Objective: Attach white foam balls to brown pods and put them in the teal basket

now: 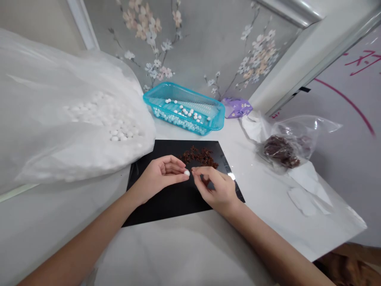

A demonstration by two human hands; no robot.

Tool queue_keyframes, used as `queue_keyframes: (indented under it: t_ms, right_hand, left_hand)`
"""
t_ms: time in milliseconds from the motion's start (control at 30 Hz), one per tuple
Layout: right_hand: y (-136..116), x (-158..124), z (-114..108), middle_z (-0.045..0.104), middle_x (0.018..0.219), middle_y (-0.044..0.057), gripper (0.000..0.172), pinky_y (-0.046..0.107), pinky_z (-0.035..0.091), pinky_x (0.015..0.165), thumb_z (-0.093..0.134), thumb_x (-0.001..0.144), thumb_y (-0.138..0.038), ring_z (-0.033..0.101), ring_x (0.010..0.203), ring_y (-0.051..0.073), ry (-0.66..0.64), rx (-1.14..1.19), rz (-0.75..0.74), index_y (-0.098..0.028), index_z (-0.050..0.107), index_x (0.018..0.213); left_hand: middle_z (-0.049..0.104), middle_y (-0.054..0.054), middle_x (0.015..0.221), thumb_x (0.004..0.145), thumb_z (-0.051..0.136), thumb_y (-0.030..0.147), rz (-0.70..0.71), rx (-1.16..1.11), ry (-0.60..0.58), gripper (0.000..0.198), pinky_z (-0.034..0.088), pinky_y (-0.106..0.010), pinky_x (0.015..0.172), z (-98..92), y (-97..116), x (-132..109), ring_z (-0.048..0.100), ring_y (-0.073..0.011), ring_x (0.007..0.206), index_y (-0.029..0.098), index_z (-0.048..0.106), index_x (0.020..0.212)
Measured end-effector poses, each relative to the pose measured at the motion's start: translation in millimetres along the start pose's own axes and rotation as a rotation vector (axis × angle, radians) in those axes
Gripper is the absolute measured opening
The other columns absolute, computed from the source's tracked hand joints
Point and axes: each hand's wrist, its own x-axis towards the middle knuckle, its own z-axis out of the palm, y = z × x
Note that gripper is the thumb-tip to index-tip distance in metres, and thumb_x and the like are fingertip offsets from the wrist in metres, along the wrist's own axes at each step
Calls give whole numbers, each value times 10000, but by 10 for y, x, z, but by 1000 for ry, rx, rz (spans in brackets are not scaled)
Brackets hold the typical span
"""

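Note:
Between the thumb and fingertips of my left hand [160, 174] is a small white ball [187, 173]. Close by on its right, my right hand [218, 188] is closed in a pinch, its fingertips just apart from the ball. Whatever those fingertips hold is too small to make out. Both hands are above a black mat [175, 204] on the white table. Just beyond them, a loose heap of dark reddish-brown stringy bits [204, 157] lies on the mat.
A large translucent bag [74, 147] of white balls fills the left side. Behind the mat stands a blue plastic basket [218, 119] containing more balls. A purple packet [238, 107] sits beside it. To the right are a clear bag of brown material [281, 151] and white paper [306, 178].

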Motion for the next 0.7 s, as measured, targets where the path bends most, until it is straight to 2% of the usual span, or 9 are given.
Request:
queue_keyframes:
  t_ms: [167, 300, 467, 700]
  right_hand:
    - [-28, -13, 14, 681, 741, -2, 139, 204, 505, 522, 492, 819, -122, 648, 618, 104, 25, -14, 16, -247, 546, 849]
    - [-22, -5, 11, 703, 846, 19, 184, 198, 528, 562, 473, 824, -84, 664, 670, 107, 12, -32, -67, -243, 548, 882]
    - [4, 20, 16, 706, 839, 28, 199, 185, 552, 701, 489, 806, -29, 678, 795, 115, 22, -48, -216, -199, 544, 895]
    - [32, 4, 24, 704, 837, 54, 176, 188, 563, 700, 526, 794, -10, 680, 770, 119, 41, -31, -306, -152, 546, 895]
  left_hand:
    - [722, -30, 809, 622, 755, 233, 1, -21, -2, 236, 497, -291, 787, -1, -5, 1, 665, -169, 823, 178, 612, 802]
    - [724, -24, 799, 622, 755, 226, -2, -34, -3, 233, 496, -287, 784, 1, -4, -2, 668, -164, 815, 176, 601, 789]
    - [723, -6, 776, 619, 758, 209, -1, -34, -15, 233, 492, -274, 778, -6, -9, -1, 669, -151, 802, 175, 583, 768]
    - [725, -1, 772, 617, 764, 222, -18, -45, -36, 255, 488, -255, 766, -15, -16, -1, 669, -133, 786, 171, 547, 741]
